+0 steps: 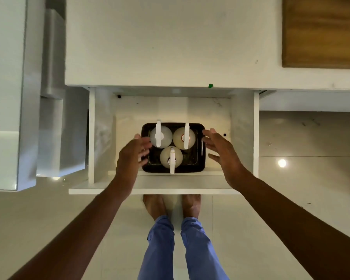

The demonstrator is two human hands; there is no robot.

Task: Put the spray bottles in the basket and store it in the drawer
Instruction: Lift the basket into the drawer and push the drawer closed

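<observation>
A black rectangular basket (pixel 198 167) rests on the floor of the pulled-out white drawer (pixel 164 190), close to its front panel. Three spray bottles stand upright inside it: a whitish one (pixel 164 131) at the back left, a yellowish one (pixel 179 136) at the back right, and another yellowish one (pixel 165 156) at the front. My left hand (pixel 130 153) hovers at the basket's left side with fingers spread, holding nothing. My right hand (pixel 223 150) is just off the basket's right side, fingers apart and empty.
A white countertop (pixel 170 41) lies above the drawer, with a wooden board (pixel 321 31) at its right and a small green object (pixel 210 85) on its edge. Grey cabinets (pixel 8 93) stand at the left. My bare feet and blue trousers (pixel 160 245) are on the glossy tile floor.
</observation>
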